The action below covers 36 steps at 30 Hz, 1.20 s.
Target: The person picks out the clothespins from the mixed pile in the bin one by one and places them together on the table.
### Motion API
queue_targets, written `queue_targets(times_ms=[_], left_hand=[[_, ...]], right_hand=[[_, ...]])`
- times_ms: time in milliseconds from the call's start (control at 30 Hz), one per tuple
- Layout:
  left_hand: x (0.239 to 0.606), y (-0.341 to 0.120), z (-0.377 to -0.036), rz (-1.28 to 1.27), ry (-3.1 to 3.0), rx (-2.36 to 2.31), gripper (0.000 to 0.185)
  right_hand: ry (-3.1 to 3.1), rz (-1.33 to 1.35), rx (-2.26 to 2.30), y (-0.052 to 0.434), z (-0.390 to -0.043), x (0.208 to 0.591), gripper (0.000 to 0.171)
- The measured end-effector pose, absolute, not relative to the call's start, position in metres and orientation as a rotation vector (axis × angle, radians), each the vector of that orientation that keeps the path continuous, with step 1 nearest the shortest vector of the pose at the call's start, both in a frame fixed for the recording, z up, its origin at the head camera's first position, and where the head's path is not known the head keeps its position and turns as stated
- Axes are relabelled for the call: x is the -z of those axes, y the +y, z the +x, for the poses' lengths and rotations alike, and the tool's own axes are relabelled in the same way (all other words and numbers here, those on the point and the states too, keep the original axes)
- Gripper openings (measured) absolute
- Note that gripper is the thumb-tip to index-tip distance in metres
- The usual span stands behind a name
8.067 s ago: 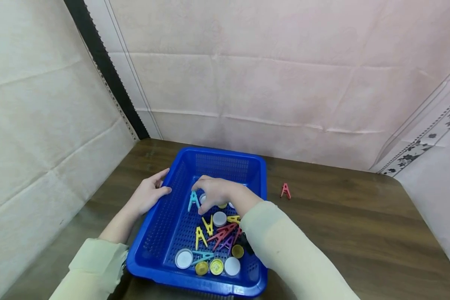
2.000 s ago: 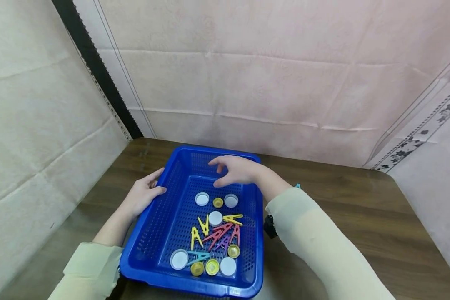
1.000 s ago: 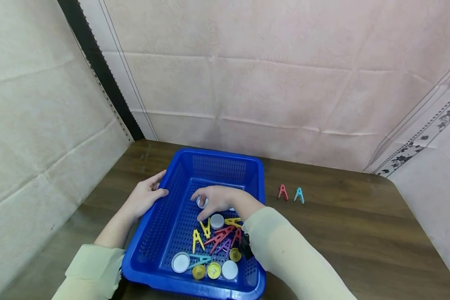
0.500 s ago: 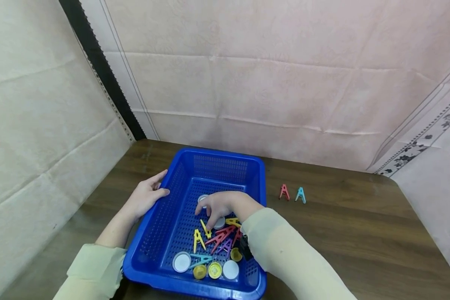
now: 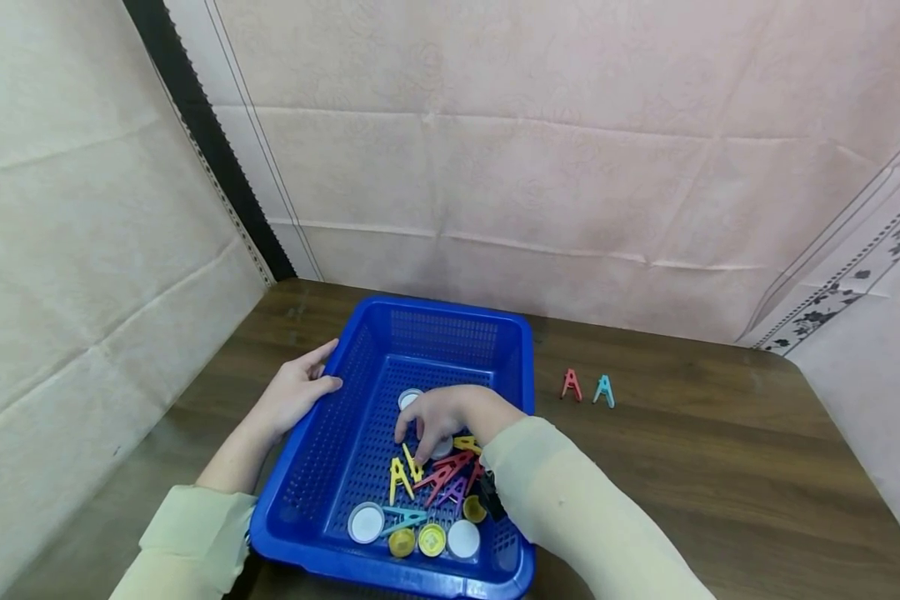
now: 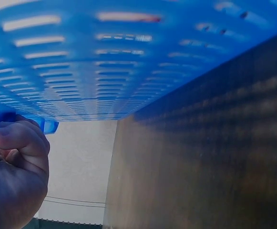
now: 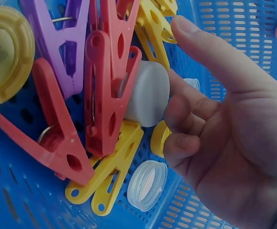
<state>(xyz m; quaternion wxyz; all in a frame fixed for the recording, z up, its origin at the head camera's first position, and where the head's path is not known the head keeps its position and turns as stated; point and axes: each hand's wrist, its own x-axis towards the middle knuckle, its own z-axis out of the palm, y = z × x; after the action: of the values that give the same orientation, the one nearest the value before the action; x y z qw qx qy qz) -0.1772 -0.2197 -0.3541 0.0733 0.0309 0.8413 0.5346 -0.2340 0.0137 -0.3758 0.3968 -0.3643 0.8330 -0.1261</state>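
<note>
Near row in basket: a white round plastic bottle cap [image 5: 366,522], two yellow ribbed caps [image 5: 417,542] and another white cap [image 5: 463,538] lie along the near wall of the blue perforated plastic basket [image 5: 322,450].
Peg heap: smooth plastic clothes pegs lie tangled mid-floor: yellow pegs [image 5: 403,476], red pegs [image 7: 97,102], a purple peg [image 7: 62,43] and a teal peg [image 5: 405,519].
Right hand [image 5: 438,414]: reaches into the basket, fingers loosely bent over the heap; in the wrist view the fingertips [image 7: 176,112] touch a white cylindrical cap [image 7: 148,93] wedged against a red peg, not clasped round it.
Left hand [image 5: 292,392]: on the basket's left rim, thumb hooked over the edge, fingers curled round the wall.
Far floor: one white cap [image 5: 409,399] lies just beyond the right hand.
Table: dark wood-grain table [image 5: 720,467]; right of the basket, well apart from it, a small red peg [image 5: 571,384] and a small teal peg [image 5: 603,390] stand side by side.
Backdrop: creased pink cloth [image 5: 532,167] behind.
</note>
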Motion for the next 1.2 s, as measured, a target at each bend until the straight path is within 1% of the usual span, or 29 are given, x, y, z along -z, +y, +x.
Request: queue_targets(times_ms=[133, 333, 633, 867, 1033, 1200], left_hand=[[0.357, -0.221, -0.179, 0.095, 2.533, -1.604, 0.064], [0.377, -0.230, -0.191, 0.095, 2.522, -1.630, 0.066], [0.387, -0.234, -0.195, 0.114, 2.554, -1.622, 0.067], [0.386, -0.233, -0.196, 0.118, 2.563, -1.608, 0.066], [0.385, -0.233, -0.196, 0.120, 2.560, -1.605, 0.066], [0.387, -0.235, -0.195, 0.115, 2.562, -1.601, 0.067]], right_hand=[[2.089, -0.938, 0.321, 0.011, -0.233, 0.377, 0.035], [2.050, -0.922, 0.355, 0.008, -0.232, 0.378, 0.033], [1.963, -0.954, 0.391, 0.002, -0.229, 0.381, 0.040], [2.057, -1.074, 0.194, -0.009, -0.218, 0.385, 0.047], [2.124, -1.091, 0.035, -0.012, -0.211, 0.384, 0.052], [2.143, -1.107, -0.003, -0.014, -0.207, 0.384, 0.054]])
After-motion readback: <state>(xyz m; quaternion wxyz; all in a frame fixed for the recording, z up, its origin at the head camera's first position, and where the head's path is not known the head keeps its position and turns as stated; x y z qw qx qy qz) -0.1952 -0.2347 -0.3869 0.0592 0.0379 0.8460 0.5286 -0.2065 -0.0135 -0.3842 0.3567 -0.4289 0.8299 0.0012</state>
